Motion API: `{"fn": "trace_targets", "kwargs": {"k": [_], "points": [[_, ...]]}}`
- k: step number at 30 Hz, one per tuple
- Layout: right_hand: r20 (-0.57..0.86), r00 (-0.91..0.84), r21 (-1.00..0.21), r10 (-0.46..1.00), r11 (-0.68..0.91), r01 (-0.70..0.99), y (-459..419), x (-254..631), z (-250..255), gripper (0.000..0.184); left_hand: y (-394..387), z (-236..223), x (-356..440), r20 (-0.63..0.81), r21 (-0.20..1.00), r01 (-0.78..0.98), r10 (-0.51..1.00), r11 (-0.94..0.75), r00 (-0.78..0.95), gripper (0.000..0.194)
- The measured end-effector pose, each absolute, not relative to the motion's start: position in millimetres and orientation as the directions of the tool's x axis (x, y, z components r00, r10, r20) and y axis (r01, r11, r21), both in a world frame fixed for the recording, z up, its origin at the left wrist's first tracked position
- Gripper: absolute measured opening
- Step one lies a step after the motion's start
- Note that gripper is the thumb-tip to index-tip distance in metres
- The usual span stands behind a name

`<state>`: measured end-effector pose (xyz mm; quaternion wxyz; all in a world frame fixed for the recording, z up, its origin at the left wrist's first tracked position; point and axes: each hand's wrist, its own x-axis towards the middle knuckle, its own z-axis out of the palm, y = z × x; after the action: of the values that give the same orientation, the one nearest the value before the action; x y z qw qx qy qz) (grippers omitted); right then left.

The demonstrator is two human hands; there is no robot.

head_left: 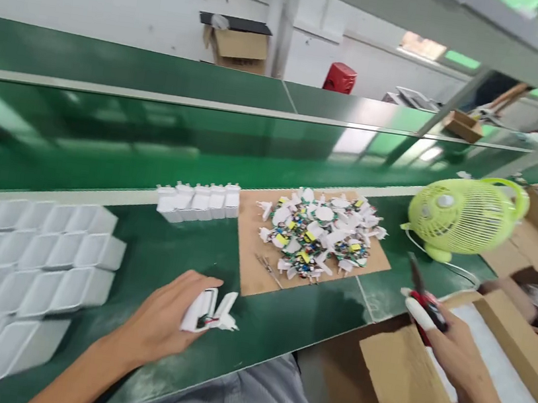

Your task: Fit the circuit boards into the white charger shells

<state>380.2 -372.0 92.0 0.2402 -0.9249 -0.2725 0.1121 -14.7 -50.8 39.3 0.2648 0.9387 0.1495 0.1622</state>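
Two hands work over a green bench (pixel 282 323). The left hand (pixel 167 317) rests near the bench's front edge, its fingers closed around a white charger shell (pixel 198 312) with a loose white plug piece (pixel 226 312) hanging open from it; red and dark wires show between the two parts. The right hand (pixel 449 347) is raised off the bench at its right end, above an open cardboard box (pixel 403 387), and is closed on a pair of red-handled pliers (pixel 423 296) whose dark tip points up and away.

Behind the left hand, towards the bench's far edge, a brown board (pixel 252 269) carries a heap of white plug pieces and small circuit boards (pixel 319 232). A short row of white chargers (pixel 199 202) stands just left of the board. Many empty white shells (pixel 13 272) lie in rows at the left end. A lime-green fan (pixel 464 216) stands at the far right corner.
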Motion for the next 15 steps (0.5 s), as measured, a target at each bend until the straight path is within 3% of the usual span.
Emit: {"fn": "trace_targets", "kwargs": {"k": [3,6,7,11,15], "points": [[-0.243,0.621,-0.639,0.745,-0.605,0.476,-363.2,350.2,99.9,0.047,-59.9,60.7,-5.4,0.229,0.517,0.142,0.296,-0.844,0.927,0.043],[-0.187,0.306,-0.713,0.934,-0.343,0.611,-338.3,310.4,104.2,0.035,-67.2,75.3,2.0,0.246,0.483,0.096,0.240,-0.870,0.939,0.046],[-0.138,0.219,-0.700,0.966,-0.252,0.668,-328.7,298.0,105.4,0.040,-69.3,78.6,3.0,0.255,0.472,0.083,0.226,-0.878,0.940,0.046],[-0.079,-0.070,-0.520,0.994,0.019,0.854,-294.1,261.6,111.2,0.081,-75.6,86.5,2.0,0.311,0.393,0.027,0.160,-0.919,0.937,0.048],[-0.121,-0.158,-0.195,0.980,0.133,0.972,-274.4,243.1,114.4,0.061,-79.7,90.5,-0.3,0.306,0.306,0.022,0.120,-0.952,0.944,0.047]]}}
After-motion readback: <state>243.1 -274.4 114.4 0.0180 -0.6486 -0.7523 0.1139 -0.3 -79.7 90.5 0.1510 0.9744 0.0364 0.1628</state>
